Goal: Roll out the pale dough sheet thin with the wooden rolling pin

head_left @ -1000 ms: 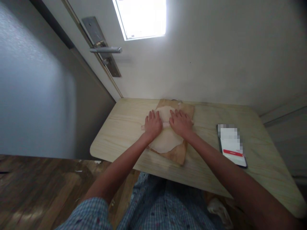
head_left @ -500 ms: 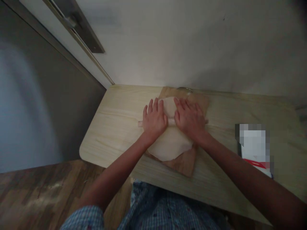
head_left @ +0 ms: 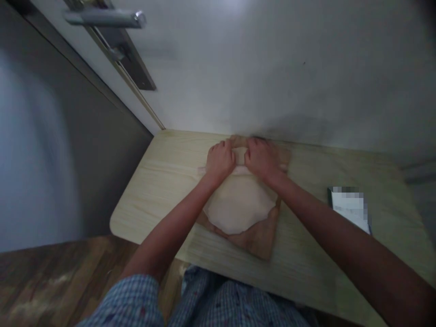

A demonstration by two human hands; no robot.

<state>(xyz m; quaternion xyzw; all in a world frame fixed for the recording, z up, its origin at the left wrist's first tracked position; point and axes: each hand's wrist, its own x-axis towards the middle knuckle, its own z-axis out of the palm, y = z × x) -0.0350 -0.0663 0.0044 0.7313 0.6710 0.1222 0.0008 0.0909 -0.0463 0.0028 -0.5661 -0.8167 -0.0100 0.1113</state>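
A wide, flat sheet of pale dough (head_left: pixel 240 204) covers much of a brown wooden board (head_left: pixel 260 240). Across its far part lies a light rolling pin (head_left: pixel 241 170), with its left end showing. My left hand (head_left: pixel 220 160) is curled over the pin's left part, knuckles up. On the right part, my right hand (head_left: pixel 261 158) wraps over the pin in the same way, its fingers bent down at the far side. A strip of dough shows between the two hands and beyond the pin.
The board rests on a light wooden table (head_left: pixel 153 181) against a white door or panel (head_left: pixel 221 68) with a metal handle (head_left: pixel 105 18) at upper left. A dark-edged object with a white face (head_left: pixel 349 204), partly pixelated, lies on the table's right side.
Both hands' fingers, stretched out over the pin before, are now curled round it. The pin sits nearer the far edge of the dough. The view has shifted, showing the door handle more fully.
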